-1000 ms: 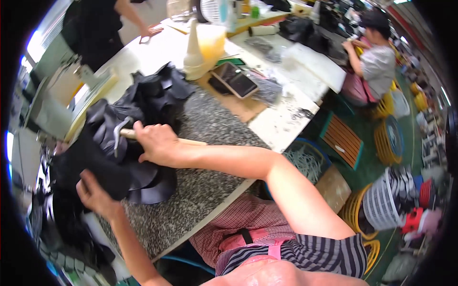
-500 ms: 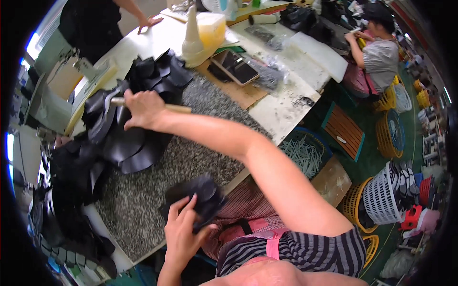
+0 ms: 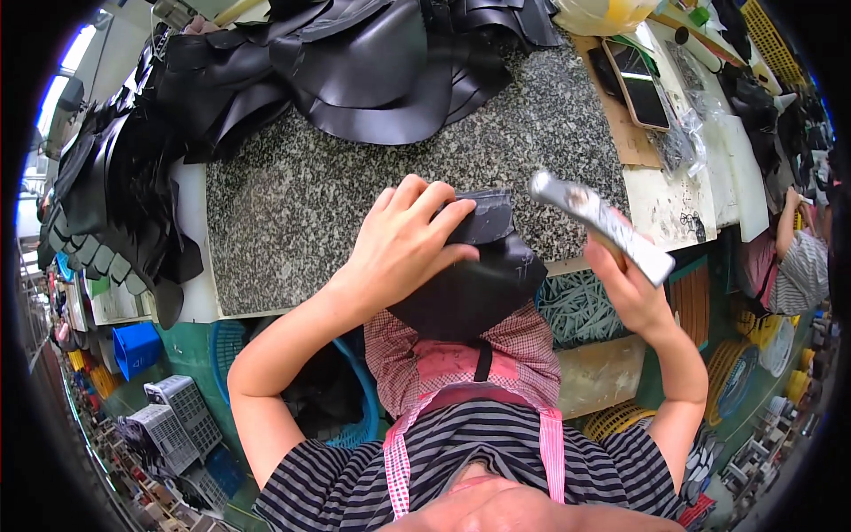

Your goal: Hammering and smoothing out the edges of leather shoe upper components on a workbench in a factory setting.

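Note:
A black leather piece (image 3: 461, 293) lies over the front edge of the speckled granite slab (image 3: 292, 222), its lower part hanging above my lap. Its far edge looks folded back, showing a duller grey-black strip. My left hand (image 3: 403, 232) is closed on that folded part, with curled fingers along the strip and the thumb over the leather. To the right, my right hand (image 3: 631, 282) grips a hammer (image 3: 592, 208) by its handle. The metal head is raised above the slab's front right edge, apart from the leather. My palm hides most of the handle.
Black leather pieces (image 3: 372, 80) are heaped along the slab's far and left sides. A phone (image 3: 640, 84) rests on cardboard at the right. Below the table are a blue basket (image 3: 359, 390) and a bin of pale strips (image 3: 581, 306). Another person (image 3: 798, 266) sits far right.
My right hand has brought the hammer from the leather heap back to the right of the slab. My left hand has moved the leather piece onto the slab's front edge. The view has turned.

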Action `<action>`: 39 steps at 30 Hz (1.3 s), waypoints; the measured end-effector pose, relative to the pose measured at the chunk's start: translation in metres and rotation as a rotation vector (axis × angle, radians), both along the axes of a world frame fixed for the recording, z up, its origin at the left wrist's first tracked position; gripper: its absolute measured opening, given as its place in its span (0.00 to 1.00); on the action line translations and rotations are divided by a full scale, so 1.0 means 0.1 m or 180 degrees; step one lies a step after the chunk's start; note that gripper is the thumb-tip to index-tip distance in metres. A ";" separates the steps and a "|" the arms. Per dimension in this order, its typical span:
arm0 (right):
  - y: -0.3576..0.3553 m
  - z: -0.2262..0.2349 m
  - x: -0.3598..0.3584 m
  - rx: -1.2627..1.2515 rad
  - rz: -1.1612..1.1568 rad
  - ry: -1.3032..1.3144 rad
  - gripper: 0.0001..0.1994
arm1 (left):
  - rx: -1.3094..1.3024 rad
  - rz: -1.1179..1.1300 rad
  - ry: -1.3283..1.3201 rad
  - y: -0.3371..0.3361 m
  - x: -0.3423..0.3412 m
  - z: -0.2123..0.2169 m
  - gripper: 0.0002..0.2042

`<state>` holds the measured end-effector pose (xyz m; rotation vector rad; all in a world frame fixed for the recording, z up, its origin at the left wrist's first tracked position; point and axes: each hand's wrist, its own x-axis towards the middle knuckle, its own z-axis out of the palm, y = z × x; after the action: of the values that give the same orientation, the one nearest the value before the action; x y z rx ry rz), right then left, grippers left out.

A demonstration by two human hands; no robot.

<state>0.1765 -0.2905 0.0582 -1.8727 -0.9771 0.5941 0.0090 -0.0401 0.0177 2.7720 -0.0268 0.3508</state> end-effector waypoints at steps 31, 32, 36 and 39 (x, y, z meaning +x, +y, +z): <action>0.05 -0.10 -0.07 -0.0774 0.0977 0.0205 0.06 | -0.2001 0.0931 0.0626 -0.08 0.20 0.10 0.12; 0.06 -0.09 -0.07 -0.0783 0.0966 0.0207 0.06 | -0.2009 0.0920 0.0631 -0.08 0.20 0.10 0.12; 0.08 -0.06 -0.01 -0.0583 0.0936 0.0014 0.08 | -0.2058 0.0951 0.0771 -0.06 0.23 0.12 0.12; 0.14 0.06 0.05 -0.0601 0.0746 -0.0330 0.11 | -0.2047 0.0953 0.0817 -0.06 0.22 0.11 0.12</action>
<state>0.1816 -0.2764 0.0639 -1.9847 -1.2572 0.7562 0.0306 -0.0457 0.0291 2.1533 0.4808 0.0514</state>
